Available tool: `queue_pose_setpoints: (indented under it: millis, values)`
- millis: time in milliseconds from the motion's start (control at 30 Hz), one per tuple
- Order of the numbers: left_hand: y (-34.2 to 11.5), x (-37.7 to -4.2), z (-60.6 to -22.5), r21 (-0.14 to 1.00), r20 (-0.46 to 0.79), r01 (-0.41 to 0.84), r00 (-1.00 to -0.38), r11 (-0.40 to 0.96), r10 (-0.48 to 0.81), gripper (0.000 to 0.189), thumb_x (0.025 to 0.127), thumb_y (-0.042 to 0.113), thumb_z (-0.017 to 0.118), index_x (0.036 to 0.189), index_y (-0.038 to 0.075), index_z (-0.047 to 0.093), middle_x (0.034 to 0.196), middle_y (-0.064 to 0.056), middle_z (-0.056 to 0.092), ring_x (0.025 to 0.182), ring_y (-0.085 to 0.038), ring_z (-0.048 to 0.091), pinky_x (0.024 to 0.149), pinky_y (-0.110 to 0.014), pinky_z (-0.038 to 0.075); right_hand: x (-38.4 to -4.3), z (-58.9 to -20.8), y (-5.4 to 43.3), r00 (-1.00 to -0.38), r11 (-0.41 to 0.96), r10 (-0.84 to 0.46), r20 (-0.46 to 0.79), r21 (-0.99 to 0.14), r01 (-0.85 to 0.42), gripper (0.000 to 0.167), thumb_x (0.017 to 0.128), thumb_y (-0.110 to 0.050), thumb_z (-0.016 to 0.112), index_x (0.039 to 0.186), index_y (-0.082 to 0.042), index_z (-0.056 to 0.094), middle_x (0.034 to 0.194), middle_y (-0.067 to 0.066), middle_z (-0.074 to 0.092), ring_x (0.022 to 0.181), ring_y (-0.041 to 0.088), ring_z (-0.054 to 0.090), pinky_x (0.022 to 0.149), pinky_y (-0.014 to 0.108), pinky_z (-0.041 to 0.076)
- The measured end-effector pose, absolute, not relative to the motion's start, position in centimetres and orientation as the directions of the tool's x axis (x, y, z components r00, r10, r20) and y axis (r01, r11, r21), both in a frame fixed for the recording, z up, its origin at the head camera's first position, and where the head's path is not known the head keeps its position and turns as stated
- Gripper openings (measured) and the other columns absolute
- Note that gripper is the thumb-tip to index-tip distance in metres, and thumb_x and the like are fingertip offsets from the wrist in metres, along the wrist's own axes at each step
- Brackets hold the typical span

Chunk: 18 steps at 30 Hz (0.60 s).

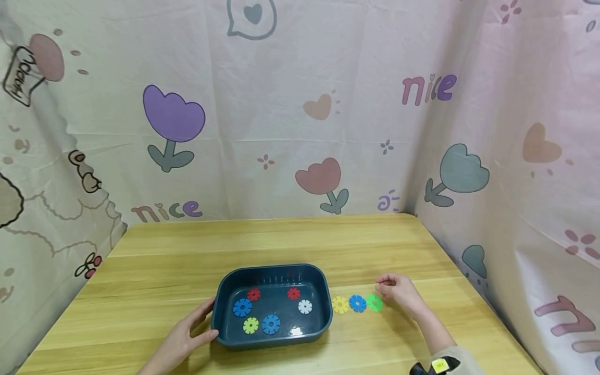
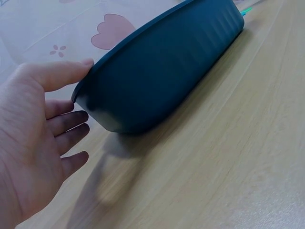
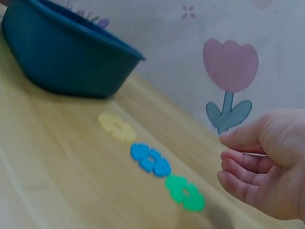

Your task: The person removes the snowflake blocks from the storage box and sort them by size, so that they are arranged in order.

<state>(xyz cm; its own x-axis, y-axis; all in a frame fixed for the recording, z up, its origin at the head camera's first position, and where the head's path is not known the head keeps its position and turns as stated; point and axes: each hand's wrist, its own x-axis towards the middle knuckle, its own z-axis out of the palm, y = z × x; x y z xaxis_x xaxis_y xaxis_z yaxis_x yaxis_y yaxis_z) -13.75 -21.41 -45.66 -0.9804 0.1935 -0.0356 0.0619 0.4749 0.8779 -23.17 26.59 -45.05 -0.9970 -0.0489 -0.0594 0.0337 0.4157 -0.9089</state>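
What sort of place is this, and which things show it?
Probably an indoor play or craft corner: a wood-grain table, printed cloth hung behind it, and a dark blue tray holding small colourful slotted discs.

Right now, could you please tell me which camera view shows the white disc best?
The head view: it looks down into the tray, so the white disc shows whole. Both wrist views show the tray's outside, and the disc cannot be seen in either.

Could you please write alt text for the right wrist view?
A right hand hovers near a green notched disc, in line with a blue disc and a yellow disc on a wooden table. A dark teal tub stands beyond them.
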Motion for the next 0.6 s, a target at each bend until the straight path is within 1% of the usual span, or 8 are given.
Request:
queue_pose_setpoints:
  millis: [100, 167, 267, 333, 600]
  values:
    - [-21.4, -13.7, -45.7, 0.886, -0.031, 0.064, -0.98, 0.458, 0.195, 0.071, 0.089, 0.025, 0.063, 0.144, -0.001, 0.027, 0.144, -0.027, 0.029, 0.131, -0.046, 0.026, 0.099, -0.057, 0.032, -23.2, -44.0, 26.0, -0.996, 0.413, -0.083, -0.041, -0.911, 0.003, 0.024, 0.087, -0.004, 0.061, 0.103, 0.013, 0.056, 0.086, 0.013, 0.06, 0.079, 0.021, 0.057, 0.068, 0.032, 0.053]
    - [-21.4, -13.7, -45.8, 0.884, -0.029, 0.067, -0.98, 0.464, 0.196, 0.071, 0.089, 0.025, 0.062, 0.144, -0.001, 0.027, 0.144, -0.026, 0.03, 0.131, -0.046, 0.027, 0.099, -0.057, 0.032, -23.2, -43.3, 25.6, -0.994, 0.398, -0.105, -0.03, -0.917, -0.014, 0.025, 0.088, -0.004, 0.06, 0.105, 0.014, 0.055, 0.089, 0.016, 0.06, 0.081, 0.025, 0.057, 0.071, 0.035, 0.053]
    - [-21.4, -13.7, -45.8, 0.875, -0.027, 0.07, -0.981, 0.479, 0.193, 0.07, 0.089, 0.026, 0.062, 0.144, 0.0, 0.028, 0.144, -0.025, 0.031, 0.131, -0.044, 0.028, 0.099, -0.055, 0.034, -23.5, -42.4, 24.8, -0.991, 0.374, -0.13, -0.019, -0.927, -0.031, 0.025, 0.088, -0.004, 0.06, 0.106, 0.013, 0.055, 0.091, 0.018, 0.06, 0.083, 0.027, 0.058, 0.073, 0.038, 0.053]
    - [-21.3, -13.7, -45.7, 0.872, -0.031, 0.066, -0.981, 0.485, 0.19, 0.069, 0.089, 0.026, 0.061, 0.144, 0.001, 0.028, 0.144, -0.024, 0.031, 0.131, -0.043, 0.029, 0.099, -0.054, 0.034, -23.7, -42.0, 24.2, -0.989, 0.363, -0.148, -0.01, -0.931, -0.045, 0.024, 0.088, -0.004, 0.06, 0.105, 0.012, 0.055, 0.09, 0.017, 0.06, 0.082, 0.028, 0.058, 0.074, 0.039, 0.053]
    - [-21.3, -13.6, -45.7, 0.882, -0.025, 0.073, -0.979, 0.466, 0.2, 0.065, 0.092, 0.023, 0.057, 0.144, -0.003, 0.027, 0.144, -0.028, 0.029, 0.13, -0.046, 0.028, 0.099, -0.055, 0.034, -24.4, -41.2, 21.5, -0.97, 0.306, -0.242, 0.014, -0.948, -0.09, 0.018, 0.087, -0.002, 0.059, 0.102, 0.009, 0.058, 0.085, 0.012, 0.059, 0.081, 0.029, 0.057, 0.075, 0.045, 0.052]
